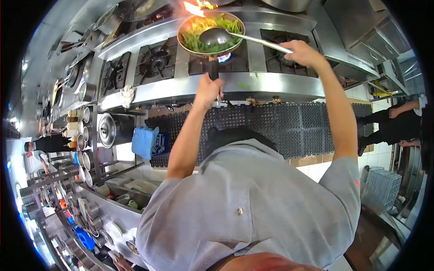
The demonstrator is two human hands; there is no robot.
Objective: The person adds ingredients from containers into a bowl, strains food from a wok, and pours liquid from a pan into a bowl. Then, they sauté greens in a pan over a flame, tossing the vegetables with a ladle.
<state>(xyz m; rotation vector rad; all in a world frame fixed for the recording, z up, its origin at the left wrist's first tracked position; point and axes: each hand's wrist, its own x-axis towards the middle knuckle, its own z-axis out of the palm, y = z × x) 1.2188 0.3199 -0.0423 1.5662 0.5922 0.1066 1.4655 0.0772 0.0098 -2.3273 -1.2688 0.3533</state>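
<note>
My left hand (209, 90) is closed around the dark handle of a frying pan (181, 44). Green leafy vegetables (193, 41) fill the pan, which is over a burner with a blue flame (224, 58) showing beneath its near edge. Orange flames (194, 8) flare at the pan's far left rim. In my right hand (304, 53) is the long metal handle of a ladle (215, 37). Its bowl rests in or just over the vegetables; contact is hard to make out.
Other gas burners (157, 63) flank the pan on the steel range. A white cloth (128, 95) hangs on its front edge. A large lidded pot (108, 130) stands at lower left, near metal containers (86, 134). People (398, 122) are at the right and far left.
</note>
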